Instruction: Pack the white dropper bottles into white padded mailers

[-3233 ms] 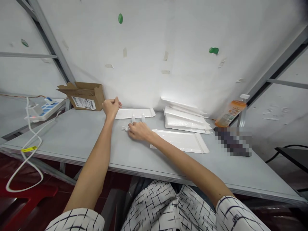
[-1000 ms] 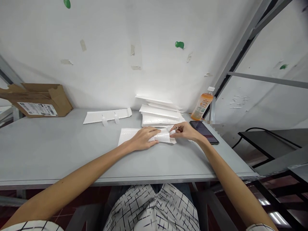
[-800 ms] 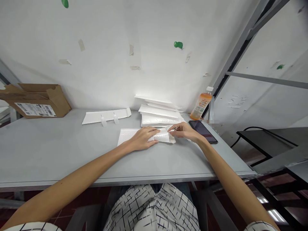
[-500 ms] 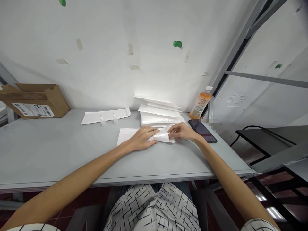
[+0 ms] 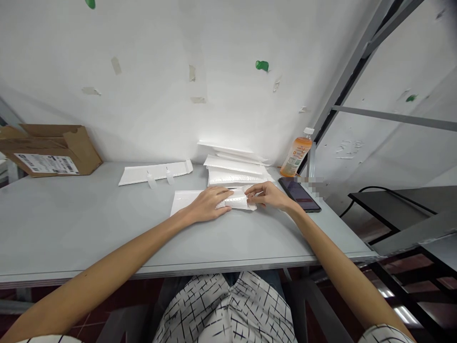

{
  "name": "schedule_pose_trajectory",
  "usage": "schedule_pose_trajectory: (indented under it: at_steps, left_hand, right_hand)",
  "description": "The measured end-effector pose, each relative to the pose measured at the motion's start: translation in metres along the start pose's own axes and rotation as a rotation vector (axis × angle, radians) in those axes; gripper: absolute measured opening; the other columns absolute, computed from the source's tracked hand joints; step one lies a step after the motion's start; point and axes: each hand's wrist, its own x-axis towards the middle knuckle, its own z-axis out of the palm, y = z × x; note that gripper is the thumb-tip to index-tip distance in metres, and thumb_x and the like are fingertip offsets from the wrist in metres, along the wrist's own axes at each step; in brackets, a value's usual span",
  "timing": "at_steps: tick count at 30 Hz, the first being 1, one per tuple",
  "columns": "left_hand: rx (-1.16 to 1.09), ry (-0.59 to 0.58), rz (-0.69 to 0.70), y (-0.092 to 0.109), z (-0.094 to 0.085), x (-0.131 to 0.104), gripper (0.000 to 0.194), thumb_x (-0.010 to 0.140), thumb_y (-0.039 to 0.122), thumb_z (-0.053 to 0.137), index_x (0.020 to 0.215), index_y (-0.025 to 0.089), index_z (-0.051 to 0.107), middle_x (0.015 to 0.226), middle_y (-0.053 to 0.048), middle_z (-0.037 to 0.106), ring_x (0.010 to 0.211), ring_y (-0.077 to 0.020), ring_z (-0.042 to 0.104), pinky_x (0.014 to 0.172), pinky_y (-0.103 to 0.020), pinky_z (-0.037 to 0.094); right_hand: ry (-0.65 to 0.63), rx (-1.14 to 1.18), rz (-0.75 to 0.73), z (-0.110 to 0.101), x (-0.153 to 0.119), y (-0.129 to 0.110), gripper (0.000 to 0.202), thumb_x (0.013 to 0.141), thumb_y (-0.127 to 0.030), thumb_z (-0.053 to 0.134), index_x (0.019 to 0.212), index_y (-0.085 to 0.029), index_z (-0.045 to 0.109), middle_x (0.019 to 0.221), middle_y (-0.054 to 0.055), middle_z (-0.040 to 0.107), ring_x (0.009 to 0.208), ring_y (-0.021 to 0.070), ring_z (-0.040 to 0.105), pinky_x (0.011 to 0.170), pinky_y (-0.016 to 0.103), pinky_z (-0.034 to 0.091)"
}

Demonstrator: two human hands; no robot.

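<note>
A white padded envelope [image 5: 236,200] lies flat on the grey table, its left part showing beyond my left wrist. My left hand [image 5: 210,204] grips its middle, thumb and fingers around a raised part. At the envelope's right end, my right hand [image 5: 263,194] has its thumb and fingertips closed on the end. What lies inside the envelope is hidden. Just behind my hands is a stack of white padded envelopes [image 5: 237,172]. Further left, two small clear bottles [image 5: 151,180] with thin tips rest against another white envelope [image 5: 137,175].
An opened cardboard box [image 5: 84,151] stands at the back left. At the back right are an orange drink bottle [image 5: 296,155] and a dark phone [image 5: 300,194]. A white wall rises behind the table [image 5: 107,228], with a metal frame to the right.
My hands and the envelope have shifted slightly left. The fingers of my right hand have moved a little at the envelope's right end.
</note>
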Motion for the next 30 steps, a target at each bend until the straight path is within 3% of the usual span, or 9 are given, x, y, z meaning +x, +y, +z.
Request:
schedule_pose_trajectory:
  at_steps: [9,11,15,18,30]
  left_hand:
    - [0.001,0.004,0.011,0.0,-0.001,0.0,0.042,0.094,0.037,0.058,0.131,0.016,0.059,0.129,-0.014,0.065,0.119,-0.0279,0.06,0.1,-0.048,0.049]
    - [-0.007,0.001,0.009,-0.001,-0.002,0.0,0.042,0.094,0.038,0.058,0.131,0.018,0.059,0.129,-0.013,0.065,0.119,-0.0281,0.06,0.1,-0.049,0.049]
    - [-0.008,-0.002,-0.001,-0.001,-0.001,0.0,0.042,0.094,0.039,0.057,0.131,0.018,0.059,0.129,-0.013,0.065,0.119,-0.0285,0.06,0.101,-0.049,0.048]
    - [0.002,-0.007,0.0,-0.001,-0.002,0.0,0.041,0.095,0.039,0.058,0.13,0.017,0.06,0.129,-0.013,0.065,0.12,-0.028,0.06,0.101,-0.047,0.048]
    - [-0.013,-0.008,0.004,-0.002,-0.002,0.0,0.042,0.095,0.039,0.057,0.131,0.018,0.06,0.13,-0.014,0.065,0.121,-0.0292,0.059,0.102,-0.049,0.047]
  right_hand:
    - [-0.038,-0.073,-0.097,0.011,0.003,-0.001,0.017,0.069,-0.03,0.07,0.073,-0.014,0.073,0.07,0.002,0.066,0.052,0.0071,0.043,0.046,0.023,0.034]
    - [-0.048,-0.076,-0.08,0.011,0.002,-0.003,0.017,0.069,-0.029,0.07,0.077,-0.014,0.074,0.073,0.002,0.066,0.055,0.0083,0.047,0.047,0.023,0.036]
    - [0.002,-0.037,0.002,0.004,0.001,-0.001,0.036,0.064,-0.03,0.077,0.097,-0.014,0.074,0.078,0.004,0.069,0.056,0.0104,0.052,0.044,0.023,0.038]
    - [-0.004,-0.006,-0.014,-0.001,0.001,0.001,0.039,0.063,-0.03,0.078,0.099,-0.013,0.074,0.079,0.006,0.071,0.06,0.0128,0.057,0.045,0.023,0.04]
    - [0.012,-0.103,-0.031,-0.001,0.0,-0.001,0.023,0.064,-0.034,0.078,0.076,-0.015,0.075,0.072,0.003,0.068,0.052,0.0084,0.048,0.043,0.021,0.038]
